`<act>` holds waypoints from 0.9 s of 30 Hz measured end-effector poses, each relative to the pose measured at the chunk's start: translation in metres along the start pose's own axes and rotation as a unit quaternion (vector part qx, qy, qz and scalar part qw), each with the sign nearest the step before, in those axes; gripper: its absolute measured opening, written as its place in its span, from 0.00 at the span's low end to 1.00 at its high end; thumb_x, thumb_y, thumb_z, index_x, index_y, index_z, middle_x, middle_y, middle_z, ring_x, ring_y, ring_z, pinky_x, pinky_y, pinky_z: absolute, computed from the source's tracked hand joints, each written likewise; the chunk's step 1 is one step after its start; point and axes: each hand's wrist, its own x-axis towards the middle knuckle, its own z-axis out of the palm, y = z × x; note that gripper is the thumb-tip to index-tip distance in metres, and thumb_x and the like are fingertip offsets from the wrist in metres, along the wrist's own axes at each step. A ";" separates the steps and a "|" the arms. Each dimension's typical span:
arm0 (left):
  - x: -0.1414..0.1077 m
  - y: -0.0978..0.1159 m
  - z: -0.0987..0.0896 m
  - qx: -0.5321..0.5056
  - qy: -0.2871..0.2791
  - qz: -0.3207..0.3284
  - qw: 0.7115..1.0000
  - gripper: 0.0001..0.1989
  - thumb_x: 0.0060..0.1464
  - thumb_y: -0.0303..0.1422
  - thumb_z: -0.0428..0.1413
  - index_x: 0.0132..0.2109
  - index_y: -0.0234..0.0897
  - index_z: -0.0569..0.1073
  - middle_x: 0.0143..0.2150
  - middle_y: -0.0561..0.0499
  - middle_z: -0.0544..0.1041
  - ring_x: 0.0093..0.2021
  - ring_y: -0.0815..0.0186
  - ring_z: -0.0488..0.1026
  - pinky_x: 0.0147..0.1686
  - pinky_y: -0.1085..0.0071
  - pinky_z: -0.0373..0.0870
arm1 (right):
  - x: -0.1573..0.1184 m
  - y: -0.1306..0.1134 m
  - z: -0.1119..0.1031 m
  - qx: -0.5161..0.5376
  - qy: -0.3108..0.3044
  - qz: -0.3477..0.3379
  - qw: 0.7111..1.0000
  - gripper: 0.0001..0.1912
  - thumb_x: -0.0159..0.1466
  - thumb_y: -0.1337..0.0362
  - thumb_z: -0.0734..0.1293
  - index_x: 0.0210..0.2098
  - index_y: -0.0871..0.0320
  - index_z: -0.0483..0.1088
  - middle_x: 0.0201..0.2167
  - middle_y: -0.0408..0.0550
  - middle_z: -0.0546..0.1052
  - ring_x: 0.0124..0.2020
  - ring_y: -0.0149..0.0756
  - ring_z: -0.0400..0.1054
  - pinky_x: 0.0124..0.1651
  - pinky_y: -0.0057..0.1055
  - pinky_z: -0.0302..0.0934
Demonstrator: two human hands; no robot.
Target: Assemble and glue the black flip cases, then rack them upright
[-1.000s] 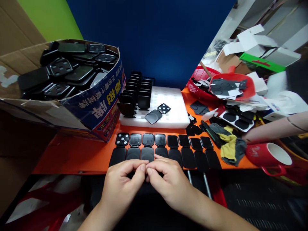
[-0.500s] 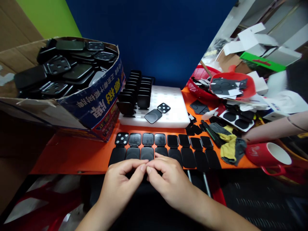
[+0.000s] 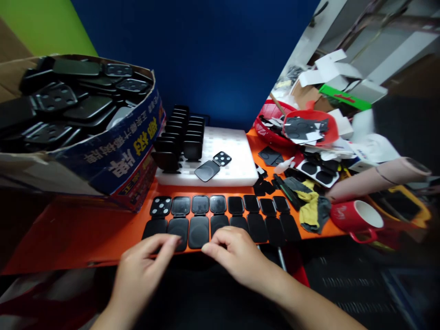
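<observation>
My left hand (image 3: pixel 146 263) is closed, thumb against forefinger, at the orange table's front edge. It is nearest a black folding pad (image 3: pixel 178 231) in the left part of a row. My right hand (image 3: pixel 235 252) has its fingers curled in a pinch, over the lower end of another black folding pad (image 3: pixel 218 222). Whatever either pinch holds is too small or hidden to see. The row holds several such two-part pads, opened flat, with square upper halves and larger lower halves. The leftmost pad's upper half (image 3: pixel 161 206) shows pale round dots.
At left stands a cardboard box (image 3: pixel 134 146) heaped with black pads. A white foam block (image 3: pixel 237 174) carries several upright pads and one lying flat. To the right are a yellow-grey cloth (image 3: pixel 311 208), a red mug (image 3: pixel 343 217) and a red basket (image 3: pixel 266 128) with a dustpan-like scoop (image 3: pixel 333 130).
My hands, fingertips together before, have come apart, the left one moving left. The whole view has shifted slightly, so the table things appear further left.
</observation>
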 end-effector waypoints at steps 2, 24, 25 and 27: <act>0.001 -0.026 -0.010 0.110 0.057 -0.013 0.992 0.14 0.51 0.47 0.53 0.28 0.43 0.74 0.27 0.55 0.79 0.28 0.62 0.76 0.27 0.73 0.69 | 0.001 0.030 -0.017 -0.054 0.045 0.052 0.996 0.21 0.65 0.57 0.59 0.18 0.58 0.64 0.18 0.40 0.66 0.23 0.28 0.60 0.27 0.25 0.52; 0.053 -0.100 0.001 0.246 -0.084 -0.111 0.959 0.34 0.47 0.51 0.50 0.54 0.30 0.65 0.48 0.35 0.73 0.50 0.47 0.70 0.47 0.58 0.67 | 0.049 0.168 -0.146 -0.331 0.117 0.189 0.917 0.17 0.54 0.64 0.69 0.44 0.57 0.67 0.43 0.52 0.71 0.44 0.41 0.66 0.43 0.31 0.56; 0.053 -0.095 0.002 0.261 -0.077 -0.096 0.957 0.32 0.48 0.51 0.50 0.52 0.30 0.66 0.49 0.35 0.73 0.51 0.47 0.69 0.48 0.58 0.65 | 0.046 0.166 -0.146 -0.326 0.127 0.185 0.918 0.14 0.56 0.64 0.67 0.41 0.58 0.67 0.40 0.51 0.72 0.41 0.40 0.67 0.41 0.31 0.56; 0.052 -0.086 0.004 0.281 -0.071 -0.092 0.953 0.31 0.49 0.50 0.50 0.52 0.30 0.67 0.48 0.35 0.73 0.51 0.48 0.68 0.48 0.60 0.65 | 0.038 0.162 -0.147 -0.314 0.148 0.184 0.920 0.07 0.58 0.62 0.63 0.35 0.59 0.66 0.31 0.49 0.73 0.34 0.39 0.67 0.36 0.31 0.56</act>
